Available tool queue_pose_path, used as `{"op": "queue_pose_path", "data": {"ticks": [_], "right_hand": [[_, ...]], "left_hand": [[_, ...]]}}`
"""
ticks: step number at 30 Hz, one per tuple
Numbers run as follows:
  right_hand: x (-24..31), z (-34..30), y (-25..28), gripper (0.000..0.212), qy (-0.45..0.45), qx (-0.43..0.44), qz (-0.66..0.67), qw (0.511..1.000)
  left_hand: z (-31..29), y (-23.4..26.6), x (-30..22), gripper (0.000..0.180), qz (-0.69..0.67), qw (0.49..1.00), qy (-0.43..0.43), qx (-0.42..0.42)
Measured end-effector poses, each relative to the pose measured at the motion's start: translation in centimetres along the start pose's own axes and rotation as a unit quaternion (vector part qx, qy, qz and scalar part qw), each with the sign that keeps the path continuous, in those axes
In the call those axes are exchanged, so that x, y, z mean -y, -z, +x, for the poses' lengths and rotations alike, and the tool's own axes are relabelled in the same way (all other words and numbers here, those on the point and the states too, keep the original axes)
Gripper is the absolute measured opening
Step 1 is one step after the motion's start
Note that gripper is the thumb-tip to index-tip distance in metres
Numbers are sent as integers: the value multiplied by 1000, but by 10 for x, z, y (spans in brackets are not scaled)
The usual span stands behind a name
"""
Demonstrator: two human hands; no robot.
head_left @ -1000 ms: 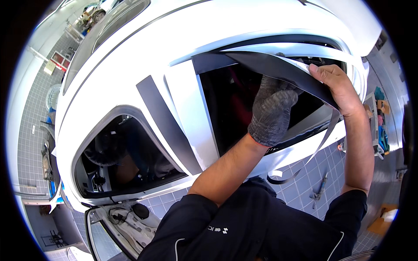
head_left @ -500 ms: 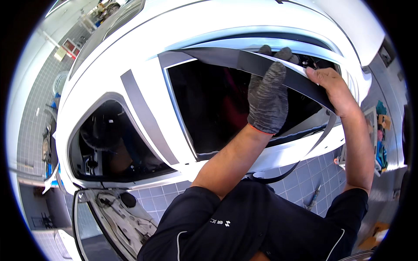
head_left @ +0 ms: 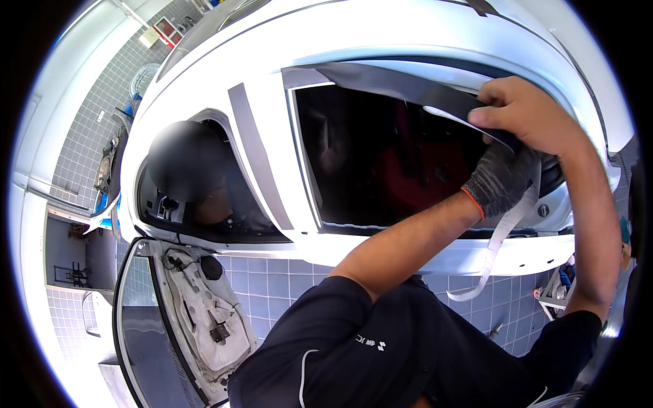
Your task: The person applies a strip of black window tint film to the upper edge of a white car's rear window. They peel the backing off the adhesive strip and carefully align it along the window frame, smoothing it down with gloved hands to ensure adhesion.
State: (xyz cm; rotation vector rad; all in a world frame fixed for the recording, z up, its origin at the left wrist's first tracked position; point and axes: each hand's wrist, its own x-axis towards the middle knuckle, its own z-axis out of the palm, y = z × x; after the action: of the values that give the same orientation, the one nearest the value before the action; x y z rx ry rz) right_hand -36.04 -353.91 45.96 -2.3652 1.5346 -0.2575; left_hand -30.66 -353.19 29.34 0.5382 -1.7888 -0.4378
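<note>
A dark grey adhesive strip (head_left: 381, 80) runs along the upper edge of the white car's (head_left: 265, 75) window opening (head_left: 388, 156). Its left end lies flat at the upper left corner; the right part sags off the frame. My bare right hand (head_left: 530, 112) pinches the strip's edge near the upper right of the opening. Just below it, my left hand (head_left: 507, 173), in a grey knit glove with an orange cuff, is closed around the strip, its fingertips partly hidden. From there a pale loose tail (head_left: 495, 251) hangs over the sill and curls at its end.
A second grey strip (head_left: 262, 156) covers the pillar on the left. Beyond it, a person's blurred head (head_left: 187, 160) shows in the front window opening. An open door with its inner panel bare (head_left: 204, 313) stands at lower left. A rack (head_left: 558, 292) stands at right on the tiled floor.
My left hand has moved right and down along the strip, toward the opening's right end. The right hand has shifted slightly, and the tail now hangs lower with its pale side showing.
</note>
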Motion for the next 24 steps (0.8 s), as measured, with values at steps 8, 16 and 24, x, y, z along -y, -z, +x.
{"op": "queue_pose_path", "data": {"ticks": [8,16,24], "right_hand": [[13,-12,0,44,-93,-49,193,976],[21,-37,25,42,-138,-135,6,981],[33,-32,40,42,-133,-137,-62,980]], "left_hand": [[-7,66,-6,36,-12,986,-10,167],[-62,291,37,60,291,941,-149,-86],[-51,338,53,83,566,823,-29,41]]}}
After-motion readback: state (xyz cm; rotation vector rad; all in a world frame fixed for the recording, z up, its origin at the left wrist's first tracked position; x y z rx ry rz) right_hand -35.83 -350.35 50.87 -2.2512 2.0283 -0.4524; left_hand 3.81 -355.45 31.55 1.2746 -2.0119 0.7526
